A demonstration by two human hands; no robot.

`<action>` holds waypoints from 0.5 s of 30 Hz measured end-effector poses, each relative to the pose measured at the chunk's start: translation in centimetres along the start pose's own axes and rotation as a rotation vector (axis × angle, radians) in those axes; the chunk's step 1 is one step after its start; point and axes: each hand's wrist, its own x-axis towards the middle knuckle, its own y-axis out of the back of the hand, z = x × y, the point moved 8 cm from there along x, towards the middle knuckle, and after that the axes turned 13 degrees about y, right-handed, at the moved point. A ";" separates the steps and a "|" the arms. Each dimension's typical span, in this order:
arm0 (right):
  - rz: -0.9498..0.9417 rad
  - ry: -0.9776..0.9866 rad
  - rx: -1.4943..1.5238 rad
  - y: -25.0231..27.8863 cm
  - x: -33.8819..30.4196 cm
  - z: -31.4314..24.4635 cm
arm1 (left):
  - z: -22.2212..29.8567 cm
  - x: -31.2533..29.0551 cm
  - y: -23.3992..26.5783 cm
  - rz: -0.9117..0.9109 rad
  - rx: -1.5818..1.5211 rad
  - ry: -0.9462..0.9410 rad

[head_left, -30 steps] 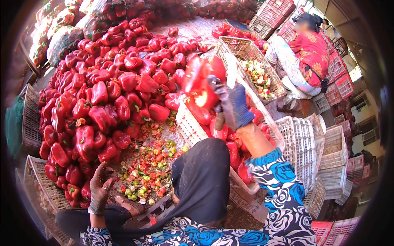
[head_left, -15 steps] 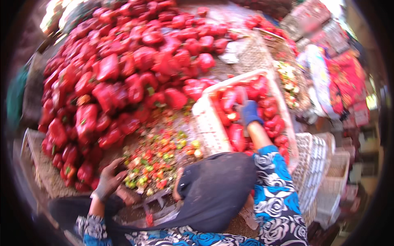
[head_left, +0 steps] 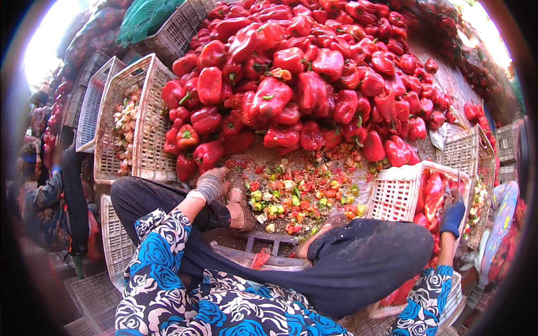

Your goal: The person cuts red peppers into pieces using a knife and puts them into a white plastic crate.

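A large heap of red bell peppers [head_left: 269, 101] lies in front of me. My left hand [head_left: 212, 185], in a greyish wrap with bare fingertips, is just below the heap's lower left edge, beside a red bell pepper [head_left: 207, 154]. Its fingers are loosely bent, with nothing visible in them. Off to the right, my right hand [head_left: 453, 213], in a blue-cuffed glove, is over a white plastic crate [head_left: 395, 193] holding red peppers [head_left: 432, 193]. Its grey fingers point down among them, too unclear to show a grip.
Cut stem cores and scraps [head_left: 302, 193] litter the ground between my feet. A crate of pale scraps [head_left: 154, 123] stands at left, another crate [head_left: 462, 148] at right. Green netting [head_left: 148, 19] lies over a crate behind. Another person [head_left: 61, 196] is at far left.
The view has swung left, so the heap and crate appear farther right. My left hand has come closer to the heap's lower edge; the right hand stays over the pepper crate.
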 end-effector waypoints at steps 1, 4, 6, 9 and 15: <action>-0.030 -0.101 0.018 0.1 0.0 -1.7 | 1.0 -0.3 2.2 0.071 0.052 0.051; -0.089 0.136 -0.094 -3.9 1.8 3.8 | 0.6 1.7 3.9 0.381 0.203 0.036; -0.132 0.163 -0.178 -6.0 1.7 3.6 | 2.5 2.1 5.5 0.259 0.337 0.092; -0.113 0.173 0.131 -8.0 1.3 6.7 | -0.2 5.4 2.7 0.400 0.682 0.054; -0.230 -0.043 -0.236 -8.5 0.2 6.1 | -2.2 10.4 -0.6 0.269 0.628 0.174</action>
